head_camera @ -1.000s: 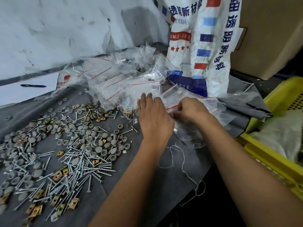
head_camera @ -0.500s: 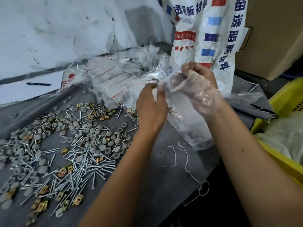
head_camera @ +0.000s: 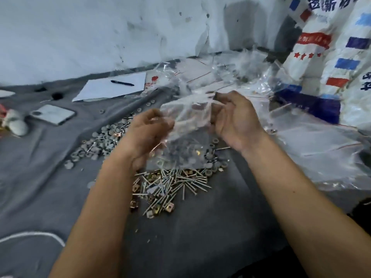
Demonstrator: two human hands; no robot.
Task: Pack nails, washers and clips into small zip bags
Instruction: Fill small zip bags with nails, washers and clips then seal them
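Zip bag (head_camera: 187, 125): left hand (head_camera: 149, 133) and right hand (head_camera: 235, 119) pinching its edges, holding it over nails (head_camera: 176, 183); thin plastic risking slipping or staying sealed

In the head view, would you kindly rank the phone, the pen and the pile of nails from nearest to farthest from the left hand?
From the left hand:
1. Pile of nails, just below the hand, towards the camera.
2. Pen, up and left, lying on white paper by the wall.
3. Phone, far left on the grey cloth.
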